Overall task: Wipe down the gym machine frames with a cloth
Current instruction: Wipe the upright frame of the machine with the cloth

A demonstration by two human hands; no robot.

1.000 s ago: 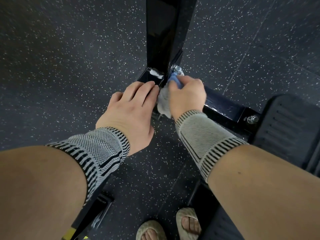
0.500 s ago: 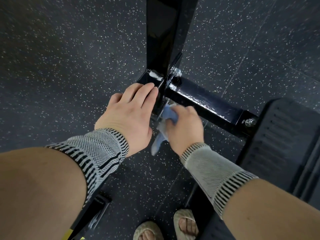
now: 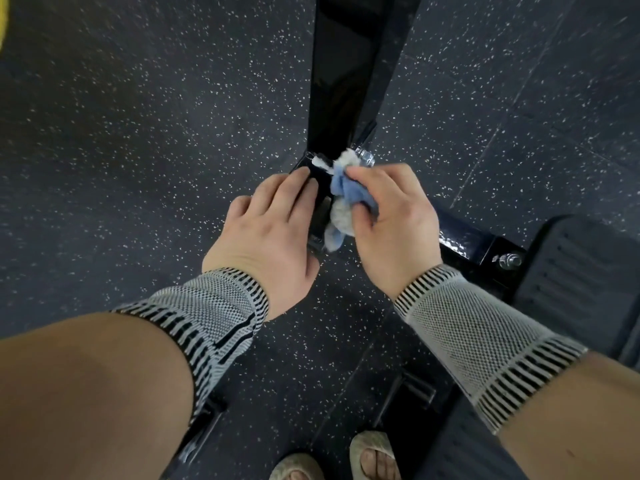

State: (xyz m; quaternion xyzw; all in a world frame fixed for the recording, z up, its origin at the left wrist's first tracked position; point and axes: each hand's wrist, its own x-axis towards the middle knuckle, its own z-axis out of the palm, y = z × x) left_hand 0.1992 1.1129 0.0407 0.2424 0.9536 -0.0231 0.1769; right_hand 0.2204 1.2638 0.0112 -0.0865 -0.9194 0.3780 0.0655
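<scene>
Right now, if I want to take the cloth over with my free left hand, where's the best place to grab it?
Probably the loose tail of the cloth hanging below the right hand. It dangles free beside the frame, while the upper wad is pinched in the fingers. Come from the left and below, where the left hand already rests.

Frame upright (image 3: 349,64) cut by top edge; base joint hidden under cloth (image 3: 341,199); sandalled feet (image 3: 332,462) cropped at bottom edge.

Dark rubber floor (image 3: 138,140) flecked with white specks spreads all around. Two sandalled feet (image 3: 332,460) show at the bottom edge. A ribbed black foot plate (image 3: 581,278) lies at right, a yellow patch (image 3: 2,22) top left.
</scene>
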